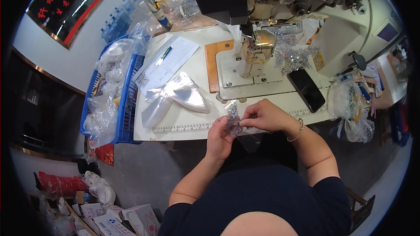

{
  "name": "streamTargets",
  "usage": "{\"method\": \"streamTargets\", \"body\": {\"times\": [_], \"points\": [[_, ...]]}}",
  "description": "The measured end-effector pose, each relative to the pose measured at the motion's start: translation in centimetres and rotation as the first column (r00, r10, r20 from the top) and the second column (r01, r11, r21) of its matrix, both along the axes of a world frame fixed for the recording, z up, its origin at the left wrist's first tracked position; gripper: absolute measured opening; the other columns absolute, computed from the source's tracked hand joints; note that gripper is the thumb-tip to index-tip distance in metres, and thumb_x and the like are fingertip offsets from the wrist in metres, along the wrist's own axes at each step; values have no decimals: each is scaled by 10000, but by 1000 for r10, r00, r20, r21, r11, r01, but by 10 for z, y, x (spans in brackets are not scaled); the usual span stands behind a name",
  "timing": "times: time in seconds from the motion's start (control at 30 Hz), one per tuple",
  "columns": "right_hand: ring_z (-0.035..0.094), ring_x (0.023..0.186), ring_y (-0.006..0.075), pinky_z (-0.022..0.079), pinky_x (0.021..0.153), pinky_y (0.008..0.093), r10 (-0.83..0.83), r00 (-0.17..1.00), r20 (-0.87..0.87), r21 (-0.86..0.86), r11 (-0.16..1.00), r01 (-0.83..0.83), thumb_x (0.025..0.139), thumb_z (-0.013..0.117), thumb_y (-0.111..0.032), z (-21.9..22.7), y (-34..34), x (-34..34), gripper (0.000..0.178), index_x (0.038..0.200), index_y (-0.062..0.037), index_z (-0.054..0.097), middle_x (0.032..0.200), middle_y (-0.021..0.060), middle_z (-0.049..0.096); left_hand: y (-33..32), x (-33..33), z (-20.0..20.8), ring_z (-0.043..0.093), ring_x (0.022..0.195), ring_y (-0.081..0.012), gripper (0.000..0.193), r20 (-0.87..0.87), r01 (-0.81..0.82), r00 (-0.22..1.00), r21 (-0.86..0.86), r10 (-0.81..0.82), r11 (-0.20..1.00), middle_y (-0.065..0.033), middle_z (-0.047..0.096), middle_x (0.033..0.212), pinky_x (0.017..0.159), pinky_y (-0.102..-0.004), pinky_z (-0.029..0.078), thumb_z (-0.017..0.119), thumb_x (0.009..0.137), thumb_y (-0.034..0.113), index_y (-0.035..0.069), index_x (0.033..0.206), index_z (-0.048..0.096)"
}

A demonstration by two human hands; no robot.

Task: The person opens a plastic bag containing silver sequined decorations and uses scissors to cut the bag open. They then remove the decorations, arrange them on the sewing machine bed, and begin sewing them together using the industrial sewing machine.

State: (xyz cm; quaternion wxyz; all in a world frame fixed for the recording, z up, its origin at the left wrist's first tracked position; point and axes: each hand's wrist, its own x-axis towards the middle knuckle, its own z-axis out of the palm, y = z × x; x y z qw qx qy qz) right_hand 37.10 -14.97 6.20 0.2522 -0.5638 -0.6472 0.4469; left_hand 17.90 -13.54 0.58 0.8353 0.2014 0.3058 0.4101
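Just past the near edge of the sewing table, my left hand (219, 138) is closed on a small sparkly grey-silver piece (233, 126), perhaps a sequined ornament; its exact kind is unclear. From the other side my right hand (267, 116) pinches the same piece between thumb and fingertips. Another glittery strip (232, 107) lies on the table just beyond my fingers. To the left of my hands rests a large shiny translucent bow (177, 95). The sewing machine's needle area (258, 46) stands farther back, apart from both hands.
A black phone (306, 91) lies right of the machine bed, near sparkly pieces (297, 59). Papers with a pen (166, 63) sit at the left. A blue basket (127, 100) of plastic bags flanks the table; bundled bags (350, 105) hang at its right. Boxes (140, 218) occupy the floor.
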Motion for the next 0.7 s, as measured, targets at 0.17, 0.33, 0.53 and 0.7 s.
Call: {"method": "streamTargets", "body": {"times": [0.17,0.33,0.53,0.7], "points": [[512,519,130,422,523,272,1,999,-55,81,997,3,761,690,-272,-11,-2,1,216,797,-59,684,585,63,590,-2,-1,1,603,895,-172,201,1,0,1000,37,0,999,-90,612,985,788,-330,503,567,880,121,42,1056,508],[566,601,142,451,589,270,35,998,47,102,994,-39,765,688,-206,-3,-3,0,171,796,-38,668,668,70,633,-6,3,-9,611,918,-180,260,-101,-29,994,231,53,973,-120,602,1030,796,-314,521,583,819,-32,53,1050,500],[600,616,209,461,592,303,89,990,111,179,978,-108,747,695,-216,8,2,5,174,780,-48,666,679,93,636,14,-3,-4,603,871,-151,337,-89,191,980,148,-180,970,-82,597,1012,777,-267,501,627,805,-11,16,1118,504],[620,627,242,474,604,328,151,977,151,207,962,-180,739,697,-243,15,13,13,183,770,-65,669,674,102,642,15,-7,-2,594,987,-223,281,132,220,963,113,-235,969,-99,602,1075,873,-367,488,496,907,195,24,1127,533]]}}
